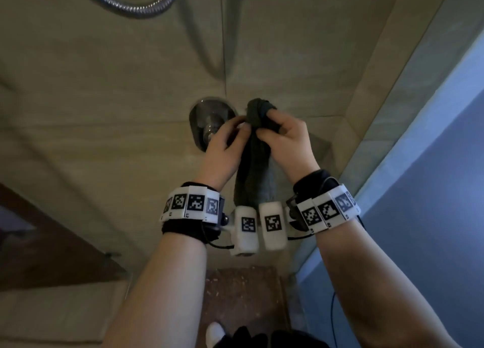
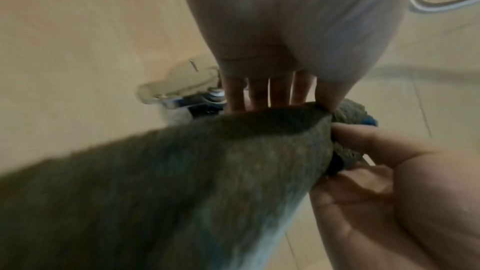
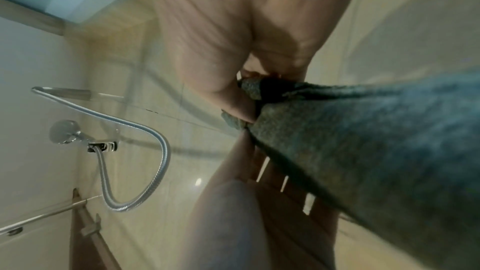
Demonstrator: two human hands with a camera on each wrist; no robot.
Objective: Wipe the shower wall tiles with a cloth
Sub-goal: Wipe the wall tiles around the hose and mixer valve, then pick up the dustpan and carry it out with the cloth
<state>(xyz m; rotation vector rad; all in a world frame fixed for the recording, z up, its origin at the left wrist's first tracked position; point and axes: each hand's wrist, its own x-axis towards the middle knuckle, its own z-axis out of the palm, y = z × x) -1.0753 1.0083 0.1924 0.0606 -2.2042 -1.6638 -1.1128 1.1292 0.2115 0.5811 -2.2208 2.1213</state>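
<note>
Two hands up by the tan wall tiles [image 1: 104, 91] mid frame, bare tiles all around, left hand [image 1: 222, 148] pinching the dark cloth [image 1: 255, 169], right hand [image 1: 286, 143] curled round its bunched top, round tap plate [image 1: 201, 112] just behind

Metal shower hose [image 1: 136, 6]; chrome valve [image 1: 209, 122]

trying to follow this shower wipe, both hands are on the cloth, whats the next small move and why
Probably bunch the cloth into the right hand and press it to the wall tiles. Both it and the left hand pinch its top while it hangs off the wall.
</note>
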